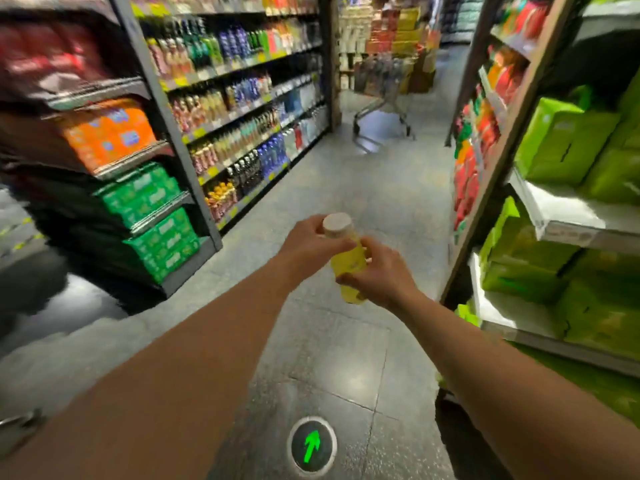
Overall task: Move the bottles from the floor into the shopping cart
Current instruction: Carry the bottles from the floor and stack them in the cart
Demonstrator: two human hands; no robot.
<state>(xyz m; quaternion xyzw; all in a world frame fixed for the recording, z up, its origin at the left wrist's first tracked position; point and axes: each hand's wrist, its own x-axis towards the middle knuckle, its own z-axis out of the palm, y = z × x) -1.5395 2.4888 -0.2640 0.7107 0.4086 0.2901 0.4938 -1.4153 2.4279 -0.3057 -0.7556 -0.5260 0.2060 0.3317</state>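
- Bottle [349,264]: I log one, with yellow contents and a pale round cap. It is held in mid-air above the aisle floor [346,188], cap end up and leaning slightly left, in front of the person.
- Left hand [306,242]: I see it grasping the bottle at the neck, fingers curled just under the cap.
- Right hand [382,275]: it is grasping the bottle's lower body, thumb and fingers wrapped round the yellow part.
- Shopping cart [382,95]: a wire-framed cart on wheels at the far end of the aisle, well apart from the hands and the bottle. It is blurred, so I cannot make out its contents.
- Drinks shelving [242,98]: on the left side of the aisle, with rows of bottled drinks in mixed colours on every tier.
- Green packs [156,216]: stacked on the low tiers of the nearer left end unit, with an orange pack [107,133] above them.
- Lime-green boxes [568,143]: on the right-hand shelves, close by.
- Floor marker [311,445]: a round disc with a green arrow, set in the tiles beneath the forearms.
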